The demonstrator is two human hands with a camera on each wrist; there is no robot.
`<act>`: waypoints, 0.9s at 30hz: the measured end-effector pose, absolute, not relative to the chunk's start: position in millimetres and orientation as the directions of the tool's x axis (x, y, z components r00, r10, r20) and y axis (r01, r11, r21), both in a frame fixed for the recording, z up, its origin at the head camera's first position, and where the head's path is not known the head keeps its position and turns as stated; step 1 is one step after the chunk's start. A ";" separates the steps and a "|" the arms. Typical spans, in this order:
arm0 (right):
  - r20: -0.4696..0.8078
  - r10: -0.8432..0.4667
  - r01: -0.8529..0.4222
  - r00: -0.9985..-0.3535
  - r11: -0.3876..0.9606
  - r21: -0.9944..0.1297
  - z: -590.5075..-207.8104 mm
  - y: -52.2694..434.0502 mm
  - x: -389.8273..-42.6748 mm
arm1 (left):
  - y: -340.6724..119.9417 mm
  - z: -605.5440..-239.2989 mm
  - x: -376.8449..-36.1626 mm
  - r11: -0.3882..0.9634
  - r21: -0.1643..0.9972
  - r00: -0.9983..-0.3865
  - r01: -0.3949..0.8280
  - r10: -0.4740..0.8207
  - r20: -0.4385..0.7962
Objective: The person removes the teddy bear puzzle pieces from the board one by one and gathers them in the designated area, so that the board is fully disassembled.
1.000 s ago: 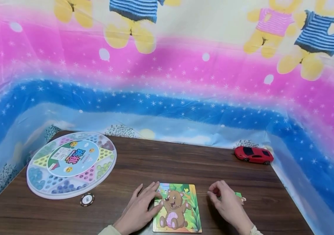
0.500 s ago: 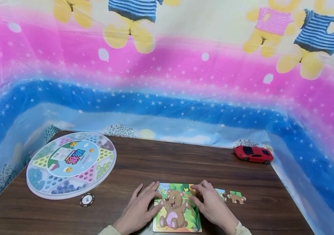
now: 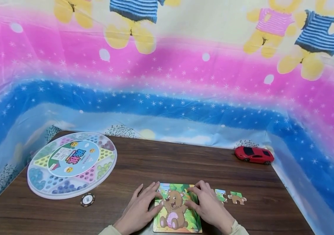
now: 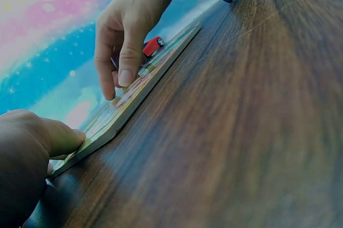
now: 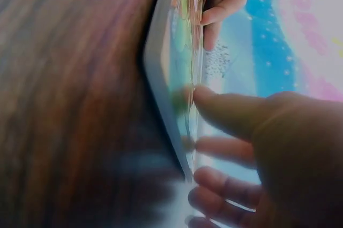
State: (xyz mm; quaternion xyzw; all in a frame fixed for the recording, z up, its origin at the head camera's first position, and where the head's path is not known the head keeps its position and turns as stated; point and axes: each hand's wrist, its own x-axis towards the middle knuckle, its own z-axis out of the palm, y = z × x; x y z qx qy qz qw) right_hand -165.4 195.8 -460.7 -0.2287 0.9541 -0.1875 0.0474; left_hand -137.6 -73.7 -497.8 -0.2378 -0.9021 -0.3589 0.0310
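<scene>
Head view shows a flat, square bear puzzle (image 3: 177, 209) lying at the near edge of the dark wood-grain table (image 3: 161, 163), its glossy printed board thin with rounded corners. On its left edge the left hand (image 3: 139, 209) rests with fingers straight and spread; the left wrist view shows the thumb pressed against the board's thin rim. Over the right half the right hand (image 3: 209, 205) lies with fingers bent, their tips pressing the picture; whether they pinch a piece I cannot tell. Just right of the board lie two loose knobbed pieces (image 3: 230, 196). A round plastic checkers tray (image 3: 71, 164) sits near the far left corner, a small striped chip (image 3: 87, 199) just before it, and a shiny red toy car (image 3: 253, 154) at the far right corner.
</scene>
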 end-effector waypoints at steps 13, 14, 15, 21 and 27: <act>0.062 -0.397 -0.399 -0.916 0.886 -0.236 -456.2 194.2 -162.0 | -73.2 -498.2 -136.6 0.639 0.615 -0.883 0.462 0.396 0.253; 0.062 -0.397 -0.400 -0.916 0.887 -0.232 -456.4 194.1 -162.1 | -73.2 -498.2 -136.6 0.639 0.615 -0.883 0.462 0.395 0.253; 0.064 -0.397 -0.401 -0.915 0.887 -0.228 -456.6 193.9 -162.1 | -73.3 -498.2 -136.7 0.638 0.615 -0.883 0.462 0.394 0.254; 0.103 -0.422 -0.434 -0.901 0.879 -0.197 -457.5 192.0 -163.1 | -73.6 -498.8 -136.9 0.630 0.625 -0.883 0.461 0.398 0.250; 0.116 -0.418 -0.432 -0.901 0.889 -0.153 -456.3 190.4 -163.0 | -73.1 -498.9 -136.9 0.632 0.624 -0.884 0.459 0.397 0.248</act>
